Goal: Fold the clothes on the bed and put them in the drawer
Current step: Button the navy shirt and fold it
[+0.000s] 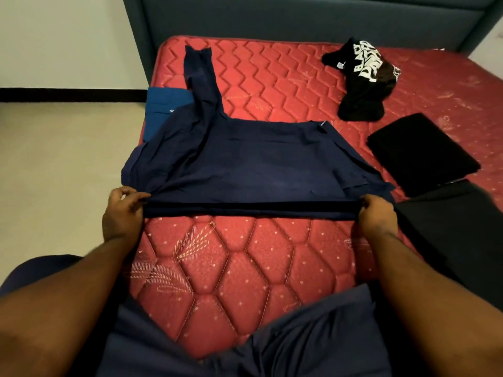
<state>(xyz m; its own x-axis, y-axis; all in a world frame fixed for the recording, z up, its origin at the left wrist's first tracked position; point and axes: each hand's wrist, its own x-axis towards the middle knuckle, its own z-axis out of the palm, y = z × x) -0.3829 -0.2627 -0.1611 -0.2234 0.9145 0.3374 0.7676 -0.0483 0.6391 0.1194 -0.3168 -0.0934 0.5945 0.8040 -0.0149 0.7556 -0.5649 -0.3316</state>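
A navy shirt (253,156) lies spread across the red quilted mattress (245,268), one long sleeve stretching toward the headboard. My left hand (122,210) pinches the near hem at its left corner. My right hand (377,212) grips the same hem at the right corner. The hem is pulled taut between both hands, slightly lifted off the mattress. A crumpled black T-shirt with white lettering (362,80) sits at the far right. A folded black garment (420,153) lies to the right of the navy shirt.
A blue folded garment (160,110) peeks out at the mattress's left edge under the navy shirt. More dark cloth (457,227) lies at the right by my right forearm. A grey-blue headboard (299,17) stands behind. Beige floor (62,164) runs along the left.
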